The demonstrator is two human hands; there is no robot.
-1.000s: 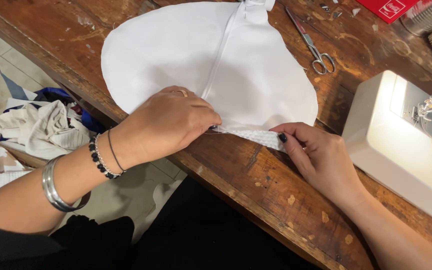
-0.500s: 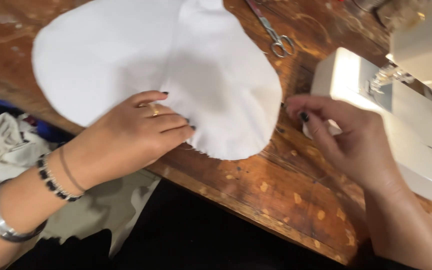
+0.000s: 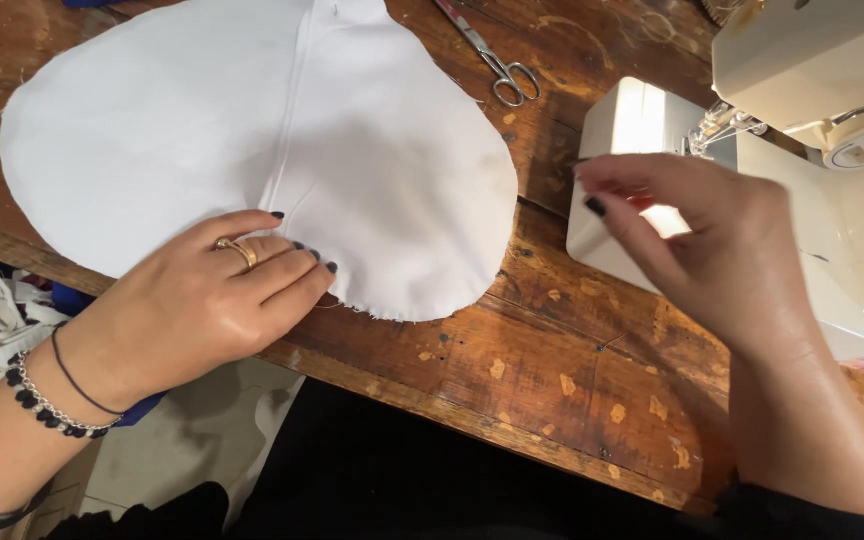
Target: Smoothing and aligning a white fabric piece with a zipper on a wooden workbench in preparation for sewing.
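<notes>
White rounded cloth [image 3: 252,140] lies smooth under left hand [image 3: 202,300] on worn wood [image 3: 572,380].

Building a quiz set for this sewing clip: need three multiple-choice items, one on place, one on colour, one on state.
1. Where do the metal scissors lie?
A. On the wooden table beyond the cloth
B. On the floor
C. In the right hand

2. What colour is the rounded cloth piece?
A. Red
B. White
C. Black

3. How is the left hand?
A. Raised, apart from the cloth
B. Gripping scissors
C. Flat, fingers on the cloth edge

Key: 1 A, they rest on the worn wooden table past the cloth; 2 B, it is plainly white; 3 C, its fingertips press the hem, while the right hand hovers by the cream sewing machine.
</notes>
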